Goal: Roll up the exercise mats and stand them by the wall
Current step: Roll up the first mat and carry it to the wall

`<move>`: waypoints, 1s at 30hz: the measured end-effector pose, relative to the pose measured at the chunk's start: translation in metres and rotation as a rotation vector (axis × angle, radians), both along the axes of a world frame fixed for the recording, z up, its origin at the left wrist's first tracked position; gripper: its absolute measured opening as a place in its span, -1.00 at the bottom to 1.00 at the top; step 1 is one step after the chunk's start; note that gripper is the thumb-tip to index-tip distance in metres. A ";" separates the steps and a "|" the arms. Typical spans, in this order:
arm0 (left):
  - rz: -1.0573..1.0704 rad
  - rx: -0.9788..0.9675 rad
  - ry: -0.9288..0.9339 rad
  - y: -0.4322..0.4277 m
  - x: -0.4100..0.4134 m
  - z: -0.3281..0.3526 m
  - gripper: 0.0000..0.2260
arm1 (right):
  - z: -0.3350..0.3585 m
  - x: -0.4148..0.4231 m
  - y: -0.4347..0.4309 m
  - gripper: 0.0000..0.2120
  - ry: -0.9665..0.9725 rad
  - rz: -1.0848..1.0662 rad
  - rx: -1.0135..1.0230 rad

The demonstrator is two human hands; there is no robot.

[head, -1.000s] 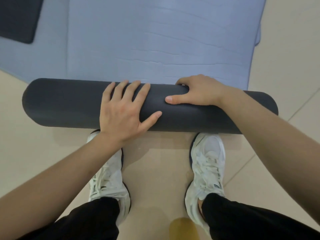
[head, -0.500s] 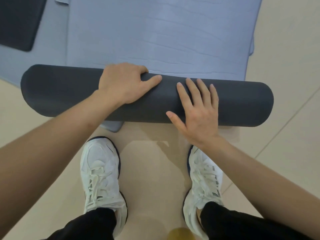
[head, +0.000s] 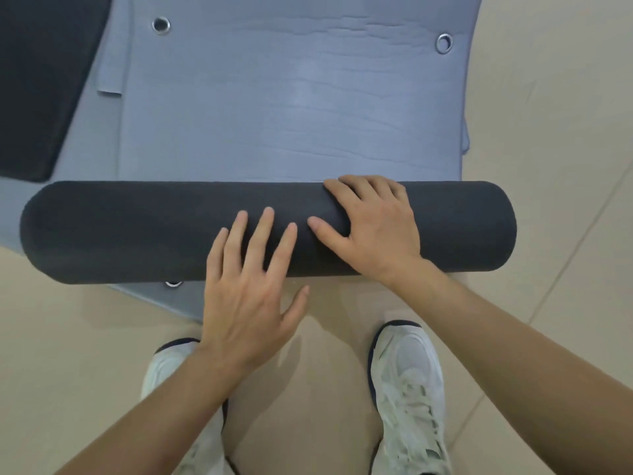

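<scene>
A blue mat [head: 291, 108] with a dark underside lies on the floor ahead, and its near end is wound into a thick dark roll [head: 120, 231] lying crosswise. My left hand [head: 250, 293] rests on the roll's near side with straight, spread fingers, the palm hanging off the near edge. My right hand [head: 373, 228] presses on top of the roll right of centre, with its fingers reaching over the crest to the far edge and its thumb pointing left.
A dark mat [head: 41, 80] lies flat at the upper left on another blue mat [head: 113, 63]. Two metal eyelets [head: 161, 25] [head: 444, 42] mark the far end of the mat being rolled. My white shoes [head: 407, 389] stand on beige floor tiles just behind the roll.
The roll has moved forward over the blue mat. My left hand came off the far top to lie flat on the near side, while my right hand shifted up over the crest.
</scene>
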State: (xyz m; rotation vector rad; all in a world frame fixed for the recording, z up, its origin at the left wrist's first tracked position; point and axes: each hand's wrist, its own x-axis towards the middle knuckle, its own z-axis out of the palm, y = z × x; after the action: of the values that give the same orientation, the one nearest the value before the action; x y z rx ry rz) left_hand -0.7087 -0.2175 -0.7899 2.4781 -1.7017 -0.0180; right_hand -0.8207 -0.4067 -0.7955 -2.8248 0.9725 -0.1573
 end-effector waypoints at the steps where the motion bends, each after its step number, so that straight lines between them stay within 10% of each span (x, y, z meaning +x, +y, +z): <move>1: -0.001 0.019 -0.012 0.000 0.000 -0.002 -0.32 | 0.003 0.003 -0.005 -0.35 0.026 0.007 0.033; 6: -0.029 0.015 -0.087 -0.014 0.019 -0.020 -0.30 | 0.007 0.013 -0.029 -0.46 -0.082 -0.004 0.218; 12: -0.024 -0.057 -0.102 -0.051 0.047 -0.016 -0.36 | -0.004 0.003 -0.034 -0.55 -0.412 -0.025 -0.131; 23: -0.026 0.024 -0.057 -0.119 0.093 0.006 -0.40 | -0.005 -0.003 -0.046 0.09 0.043 0.013 -0.133; 30: -0.071 -0.016 -0.062 -0.139 0.112 0.019 -0.32 | 0.011 0.027 -0.094 0.13 0.146 0.030 -0.073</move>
State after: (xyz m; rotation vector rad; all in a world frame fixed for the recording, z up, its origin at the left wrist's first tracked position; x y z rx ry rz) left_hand -0.5963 -0.3563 -0.7713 2.4306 -1.8060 0.0662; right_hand -0.7937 -0.5002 -0.7841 -2.9513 0.9709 0.0170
